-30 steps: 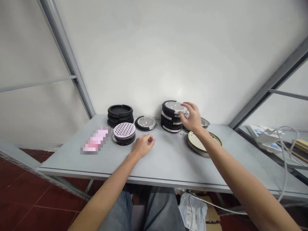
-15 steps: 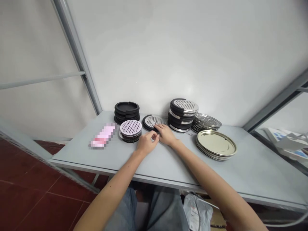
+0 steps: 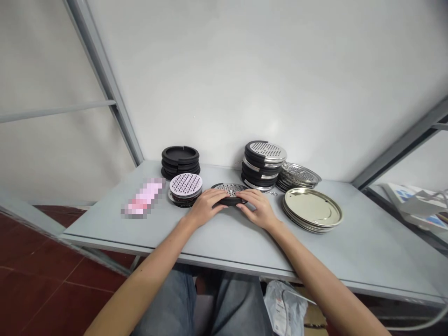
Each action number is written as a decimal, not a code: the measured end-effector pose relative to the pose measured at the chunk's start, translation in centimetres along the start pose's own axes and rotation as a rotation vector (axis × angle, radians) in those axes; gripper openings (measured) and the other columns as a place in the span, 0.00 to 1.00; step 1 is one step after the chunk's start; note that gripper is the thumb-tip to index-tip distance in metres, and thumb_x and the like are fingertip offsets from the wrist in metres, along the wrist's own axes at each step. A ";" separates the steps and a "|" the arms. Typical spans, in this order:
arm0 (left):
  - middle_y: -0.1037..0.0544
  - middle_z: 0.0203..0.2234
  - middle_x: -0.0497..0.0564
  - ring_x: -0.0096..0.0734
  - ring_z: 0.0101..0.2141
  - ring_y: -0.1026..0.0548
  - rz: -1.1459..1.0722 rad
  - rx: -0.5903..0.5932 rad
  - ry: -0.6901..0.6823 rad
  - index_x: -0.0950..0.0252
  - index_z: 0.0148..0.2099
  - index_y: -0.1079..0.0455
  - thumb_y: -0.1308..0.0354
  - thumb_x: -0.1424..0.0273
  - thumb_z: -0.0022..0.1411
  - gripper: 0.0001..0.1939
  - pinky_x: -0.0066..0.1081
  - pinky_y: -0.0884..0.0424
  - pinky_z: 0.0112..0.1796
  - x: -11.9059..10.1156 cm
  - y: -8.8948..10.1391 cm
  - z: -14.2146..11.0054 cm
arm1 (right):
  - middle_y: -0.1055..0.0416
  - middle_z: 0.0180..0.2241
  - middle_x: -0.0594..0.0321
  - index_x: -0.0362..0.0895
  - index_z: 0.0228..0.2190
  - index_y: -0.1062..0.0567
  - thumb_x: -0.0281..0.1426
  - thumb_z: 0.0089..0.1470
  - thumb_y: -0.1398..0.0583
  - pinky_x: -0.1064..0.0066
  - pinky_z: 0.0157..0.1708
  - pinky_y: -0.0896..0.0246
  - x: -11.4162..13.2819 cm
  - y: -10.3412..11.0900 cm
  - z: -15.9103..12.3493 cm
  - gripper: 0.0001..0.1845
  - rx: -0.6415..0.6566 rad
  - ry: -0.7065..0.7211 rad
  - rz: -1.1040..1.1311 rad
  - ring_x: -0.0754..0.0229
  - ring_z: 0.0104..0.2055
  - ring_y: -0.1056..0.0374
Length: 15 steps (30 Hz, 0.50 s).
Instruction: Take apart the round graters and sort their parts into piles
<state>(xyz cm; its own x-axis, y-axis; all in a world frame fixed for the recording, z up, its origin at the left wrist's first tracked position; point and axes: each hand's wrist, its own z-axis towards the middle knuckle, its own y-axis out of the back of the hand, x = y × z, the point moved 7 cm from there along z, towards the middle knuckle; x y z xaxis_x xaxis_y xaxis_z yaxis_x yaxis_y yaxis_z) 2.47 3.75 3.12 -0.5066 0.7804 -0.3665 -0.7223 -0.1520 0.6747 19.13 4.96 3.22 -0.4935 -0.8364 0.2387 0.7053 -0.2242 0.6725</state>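
Observation:
Between my hands is a round, black-rimmed disc with a perforated silver top (image 3: 228,189), low over the grey table. My left hand (image 3: 206,205) grips its left side, fingers on top and thumb at the front edge. On the opposite side my right hand (image 3: 258,206) holds it the same way. Close by on the left stands a stack topped by a lilac perforated disc (image 3: 186,184). Behind and to the right rises a taller stack of silver-and-black perforated discs (image 3: 264,164), with a small metal hook or chain at its foot.
Black rings (image 3: 180,161) are stacked at the back left. Shiny metal rings (image 3: 300,174) and pale gold round lids (image 3: 312,207) form stacks on the right. A blurred pink item (image 3: 144,198) lies at left. Metal posts (image 3: 101,70) frame the table (image 3: 224,247) before a white wall.
The perforated disc has come forward from the back of the table. My left hand has gone from a loose pinch to gripping its left side, while my right hand now grips the right.

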 end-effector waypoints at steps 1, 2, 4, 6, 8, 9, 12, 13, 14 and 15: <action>0.25 0.49 0.56 0.37 0.52 0.30 -0.017 -0.016 -0.003 0.63 0.54 0.33 0.43 0.69 0.63 0.17 0.42 0.35 0.54 0.1 0.2 0.0 | 0.27 0.48 0.53 0.47 0.51 0.29 0.38 0.53 0.38 0.51 0.52 0.38 -0.2 0.3 0.1 0.24 -0.015 -0.015 0.014 0.49 0.51 0.34; 0.26 0.49 0.56 0.37 0.52 0.30 -0.035 -0.027 -0.001 0.64 0.55 0.33 0.43 0.69 0.63 0.17 0.42 0.35 0.54 0.1 0.3 0.0 | 0.29 0.50 0.52 0.46 0.52 0.30 0.39 0.51 0.37 0.51 0.53 0.40 -0.5 0.6 0.2 0.27 -0.018 -0.032 0.029 0.48 0.53 0.35; 0.26 0.50 0.57 0.37 0.52 0.30 -0.073 -0.036 0.007 0.64 0.55 0.33 0.43 0.69 0.63 0.18 0.42 0.34 0.54 0.2 0.4 0.0 | 0.29 0.51 0.52 0.46 0.53 0.31 0.40 0.50 0.36 0.51 0.54 0.40 -1.2 1.0 0.2 0.29 0.012 -0.064 0.065 0.49 0.54 0.36; 0.27 0.51 0.57 0.37 0.53 0.30 -0.102 -0.022 0.013 0.63 0.55 0.32 0.42 0.68 0.62 0.18 0.42 0.35 0.55 0.4 0.4 0.0 | 0.27 0.48 0.53 0.46 0.50 0.28 0.39 0.51 0.36 0.53 0.52 0.38 -2.0 1.2 0.2 0.25 0.060 -0.085 0.116 0.50 0.51 0.33; 0.27 0.52 0.56 0.38 0.53 0.30 -0.116 0.005 0.011 0.62 0.54 0.30 0.41 0.68 0.61 0.19 0.43 0.36 0.56 0.6 0.3 -0.1 | 0.25 0.45 0.54 0.46 0.48 0.26 0.40 0.49 0.35 0.54 0.51 0.36 -2.4 1.3 0.1 0.24 0.109 -0.096 0.166 0.51 0.49 0.31; 0.27 0.52 0.56 0.38 0.53 0.30 -0.122 0.013 0.010 0.62 0.54 0.30 0.40 0.68 0.60 0.19 0.44 0.36 0.57 0.7 0.3 -0.1 | 0.25 0.45 0.54 0.46 0.47 0.25 0.40 0.48 0.34 0.53 0.51 0.36 -2.4 1.4 0.1 0.24 0.121 -0.100 0.185 0.50 0.49 0.31; 0.26 0.51 0.55 0.38 0.53 0.30 -0.146 0.024 0.023 0.61 0.54 0.30 0.39 0.68 0.60 0.20 0.45 0.37 0.57 0.9 0.4 -0.3 | 0.25 0.46 0.53 0.47 0.46 0.24 0.40 0.47 0.33 0.50 0.53 0.39 -2.1 1.5 0.3 0.24 0.117 -0.122 0.231 0.48 0.52 0.33; 0.26 0.51 0.55 0.39 0.54 0.30 -0.159 0.025 0.030 0.60 0.54 0.30 0.39 0.68 0.59 0.20 0.45 0.37 0.57 0.9 0.5 -0.3 | 0.26 0.47 0.53 0.47 0.46 0.24 0.40 0.48 0.34 0.49 0.54 0.40 -2.0 1.5 0.4 0.23 0.114 -0.134 0.255 0.48 0.54 0.34; 0.26 0.51 0.55 0.39 0.54 0.30 -0.174 0.029 0.036 0.60 0.55 0.30 0.39 0.68 0.59 0.20 0.45 0.37 0.57 0.9 0.6 -0.3 | 0.27 0.48 0.53 0.48 0.47 0.24 0.39 0.49 0.35 0.48 0.55 0.41 -1.9 1.3 0.4 0.22 0.117 -0.146 0.289 0.48 0.55 0.35; 0.26 0.51 0.55 0.39 0.54 0.30 -0.190 0.035 0.042 0.60 0.55 0.30 0.39 0.68 0.59 0.20 0.45 0.37 0.58 0.8 0.6 -0.3 | 0.27 0.49 0.53 0.48 0.47 0.24 0.39 0.50 0.35 0.48 0.56 0.42 -1.9 1.1 0.5 0.22 0.128 -0.161 0.331 0.48 0.56 0.35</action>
<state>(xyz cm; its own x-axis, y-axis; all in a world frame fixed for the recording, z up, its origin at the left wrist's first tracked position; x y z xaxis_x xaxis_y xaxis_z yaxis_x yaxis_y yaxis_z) 1.48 4.06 3.05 -0.3822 0.7668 -0.5156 -0.7905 0.0176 0.6122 20.63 6.52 3.86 -0.3305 -0.7618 0.5571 0.7755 0.1173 0.6204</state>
